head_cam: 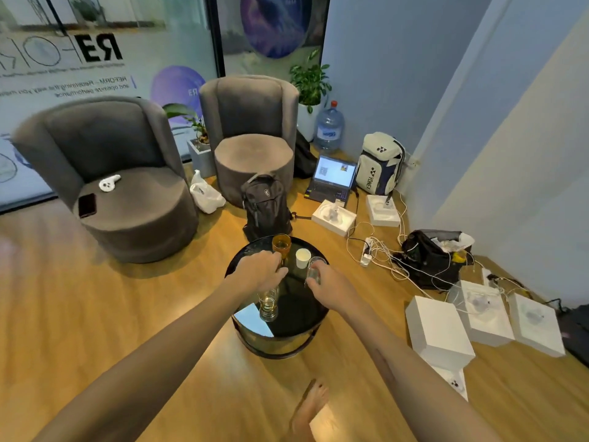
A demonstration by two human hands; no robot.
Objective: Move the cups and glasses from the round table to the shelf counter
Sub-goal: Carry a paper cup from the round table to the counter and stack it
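Observation:
A small round black table stands on the wooden floor below me. On it are an amber stemmed glass at the far edge, a white cup beside it, and a tall clear glass near the front. My left hand hovers over the table with fingers curled at the amber glass's stem; whether it grips is unclear. My right hand holds a small clear glass, tilted, just right of the white cup.
Two grey armchairs stand behind the table, with a black backpack against it. A laptop, white boxes, cables and a power strip litter the floor to the right. My bare foot is below.

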